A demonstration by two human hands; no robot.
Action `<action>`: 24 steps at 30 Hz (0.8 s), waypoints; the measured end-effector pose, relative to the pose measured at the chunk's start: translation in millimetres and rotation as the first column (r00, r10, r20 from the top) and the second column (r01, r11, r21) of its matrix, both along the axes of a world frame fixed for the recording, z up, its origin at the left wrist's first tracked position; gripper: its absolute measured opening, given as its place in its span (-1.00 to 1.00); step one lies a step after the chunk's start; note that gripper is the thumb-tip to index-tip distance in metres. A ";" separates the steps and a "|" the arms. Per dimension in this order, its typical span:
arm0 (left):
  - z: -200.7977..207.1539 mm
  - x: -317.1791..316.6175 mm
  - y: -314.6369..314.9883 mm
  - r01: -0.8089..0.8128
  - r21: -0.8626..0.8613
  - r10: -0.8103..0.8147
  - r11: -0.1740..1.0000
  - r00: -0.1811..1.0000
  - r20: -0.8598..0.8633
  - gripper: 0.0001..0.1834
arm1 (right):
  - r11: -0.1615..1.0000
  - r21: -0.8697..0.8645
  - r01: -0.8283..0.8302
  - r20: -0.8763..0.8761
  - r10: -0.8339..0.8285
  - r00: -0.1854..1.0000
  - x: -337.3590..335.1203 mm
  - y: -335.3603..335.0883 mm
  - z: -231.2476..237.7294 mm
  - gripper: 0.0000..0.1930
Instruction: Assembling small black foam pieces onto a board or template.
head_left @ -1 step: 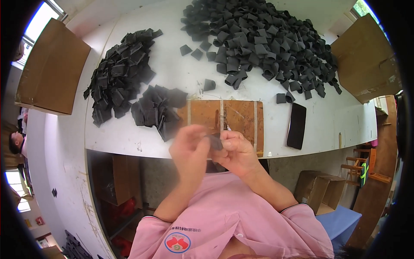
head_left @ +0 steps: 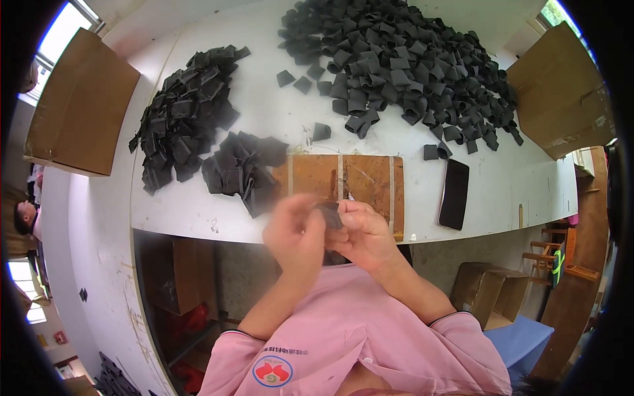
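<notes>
A small dark grey-black fabric piece (head_left: 331,216) is held between my two hands, above the near edge of a brown board (head_left: 373,173). My right hand (head_left: 364,232) pinches its right side between thumb and curled fingers. On the other side, my left hand (head_left: 294,232) is closed at the piece's left edge, its fingers partly blurred by motion. Left of the board lies a small heap of flat black pieces (head_left: 239,168). Beyond it is a longer heap of similar flat pieces (head_left: 188,112). A large pile of black looped pieces (head_left: 403,72) spreads over the far right.
A black phone-like slab (head_left: 454,195) lies right of the board. Cardboard boxes stand at the left (head_left: 82,105) and right (head_left: 561,92) of the white table (head_left: 502,191). Below the table are an open carton (head_left: 492,294) and a blue surface (head_left: 525,340). A person (head_left: 26,216) is at far left.
My left hand has shifted slightly to the right, closer against the fabric piece. The right hand stays nearly in place, still gripping it. The heaps look unchanged.
</notes>
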State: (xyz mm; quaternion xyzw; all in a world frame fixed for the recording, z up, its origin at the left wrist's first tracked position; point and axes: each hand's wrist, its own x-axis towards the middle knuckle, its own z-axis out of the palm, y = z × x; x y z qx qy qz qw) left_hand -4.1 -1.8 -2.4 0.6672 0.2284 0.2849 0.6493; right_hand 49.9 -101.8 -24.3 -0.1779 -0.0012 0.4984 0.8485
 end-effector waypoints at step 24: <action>19.2 38.6 38.3 0.184 0.444 -0.326 0.877 0.907 0.268 -0.69 | 0.579 0.074 0.812 0.976 0.125 -0.178 37.2 5.4 54.0 -0.62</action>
